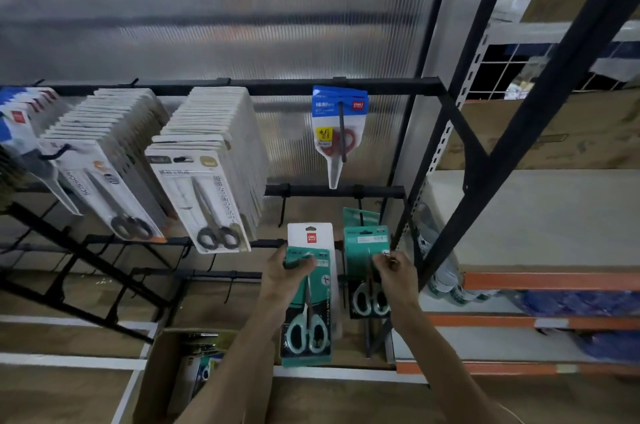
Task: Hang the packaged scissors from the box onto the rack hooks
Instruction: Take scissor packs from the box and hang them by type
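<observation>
My left hand (289, 271) grips the top of a teal scissors pack (306, 326), with a white pack (311, 233) behind it. My right hand (393, 266) pinches the top of another teal scissors pack (367, 271), held at a black hook (360, 212) of the lower rack bar (332, 191). One more teal pack (360, 215) hangs behind it on that hook. The open cardboard box (166, 375) stands on the floor at the bottom left with more packs inside.
On the upper bar (242, 85) hang a blue pack with red scissors (337, 125) and rows of white scissors packs (207, 174). Bare black hooks stick out at the lower left. A metal shelving unit (519, 215) with orange beams stands on the right.
</observation>
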A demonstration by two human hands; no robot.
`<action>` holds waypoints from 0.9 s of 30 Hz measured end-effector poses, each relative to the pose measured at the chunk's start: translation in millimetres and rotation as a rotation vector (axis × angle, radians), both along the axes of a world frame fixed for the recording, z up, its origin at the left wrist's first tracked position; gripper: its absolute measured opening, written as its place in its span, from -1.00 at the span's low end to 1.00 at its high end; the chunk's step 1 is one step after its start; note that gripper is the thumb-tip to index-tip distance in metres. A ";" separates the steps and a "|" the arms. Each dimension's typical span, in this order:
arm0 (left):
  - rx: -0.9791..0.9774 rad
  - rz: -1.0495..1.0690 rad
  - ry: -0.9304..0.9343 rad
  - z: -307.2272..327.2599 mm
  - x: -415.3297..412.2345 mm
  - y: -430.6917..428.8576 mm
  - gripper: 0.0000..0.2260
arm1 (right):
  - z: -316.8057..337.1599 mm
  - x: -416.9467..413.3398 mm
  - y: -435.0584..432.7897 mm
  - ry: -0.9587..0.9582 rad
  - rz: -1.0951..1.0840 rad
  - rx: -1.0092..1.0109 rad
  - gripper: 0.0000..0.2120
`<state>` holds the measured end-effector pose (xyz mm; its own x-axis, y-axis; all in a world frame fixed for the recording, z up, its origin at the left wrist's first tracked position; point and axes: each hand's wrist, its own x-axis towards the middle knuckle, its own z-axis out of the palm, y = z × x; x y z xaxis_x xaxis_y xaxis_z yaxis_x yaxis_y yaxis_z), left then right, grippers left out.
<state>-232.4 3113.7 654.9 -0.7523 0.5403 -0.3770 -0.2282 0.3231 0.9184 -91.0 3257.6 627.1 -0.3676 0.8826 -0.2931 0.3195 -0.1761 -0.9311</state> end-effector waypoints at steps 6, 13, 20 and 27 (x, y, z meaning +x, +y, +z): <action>-0.057 0.032 0.024 -6.0 -9.6 0.3 -0.85 | -14.5 -23.5 24.2 -0.091 -0.019 0.001 -0.94; -0.072 0.069 -0.005 -10.4 -16.4 1.6 -0.83 | -38.1 -36.9 27.3 -0.097 -0.020 -0.062 -0.86; -0.105 0.050 0.007 -9.2 -18.6 6.8 -0.83 | -48.0 -30.7 18.0 -0.017 -0.045 -0.074 -0.90; -0.120 0.049 -0.008 -4.4 -18.2 9.8 -0.78 | -44.8 -31.6 22.0 -0.002 -0.091 -0.064 -0.98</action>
